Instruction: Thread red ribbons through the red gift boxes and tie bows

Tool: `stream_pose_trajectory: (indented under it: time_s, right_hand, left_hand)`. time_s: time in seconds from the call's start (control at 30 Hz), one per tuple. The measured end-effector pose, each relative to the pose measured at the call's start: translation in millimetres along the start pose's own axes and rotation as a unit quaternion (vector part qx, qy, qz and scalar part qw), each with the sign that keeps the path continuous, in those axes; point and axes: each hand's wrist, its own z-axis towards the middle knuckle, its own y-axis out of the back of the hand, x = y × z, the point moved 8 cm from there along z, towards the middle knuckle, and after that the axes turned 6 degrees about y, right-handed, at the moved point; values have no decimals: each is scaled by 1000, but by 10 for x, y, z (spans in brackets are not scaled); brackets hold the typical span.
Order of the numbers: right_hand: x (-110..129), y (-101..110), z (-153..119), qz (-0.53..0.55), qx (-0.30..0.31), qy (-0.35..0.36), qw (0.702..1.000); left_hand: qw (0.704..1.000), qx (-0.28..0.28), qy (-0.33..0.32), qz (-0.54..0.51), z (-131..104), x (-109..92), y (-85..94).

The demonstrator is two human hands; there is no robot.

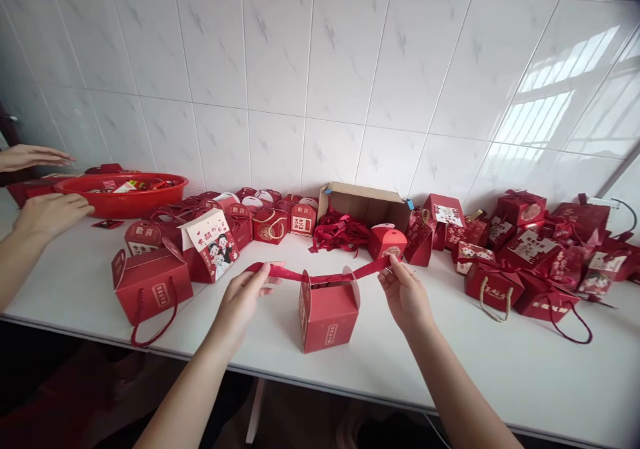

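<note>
A red gift box [330,319] with rounded end flaps stands upright on the white table in front of me. A dark red ribbon [287,274] stretches across its top, passing by the two flaps. My left hand [245,295] pinches the ribbon's left end, a little above the table. On the other side my right hand [403,289] pinches the right end, with the fingers curled. Neither hand touches the box. Behind it lies a tangled pile of red ribbons [337,230], spilling from an open cardboard box [370,202] lying on its side.
At the left, another person's hands [55,214] are beside a red plastic basin [120,203] of small wrapped items. A red box with a cord handle [153,289] and a house-shaped box [210,245] stand nearer. Several ribboned boxes [530,252] crowd the right.
</note>
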Motion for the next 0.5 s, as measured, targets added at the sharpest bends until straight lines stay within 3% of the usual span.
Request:
stream_pose_trajectory:
  time_s: [0.13, 0.23, 0.5]
  right_hand:
    - [122, -14, 31, -10, 3, 17, 1000]
    - [259, -91, 47, -31, 19, 44, 998]
    - [708, -529, 52, -151, 122, 142, 971]
  left_hand:
    - [998, -41, -22, -44, 43, -57, 20]
    - [996, -38, -53, -64, 69, -193, -5]
    - [980, -40, -186, 53, -24, -877, -329]
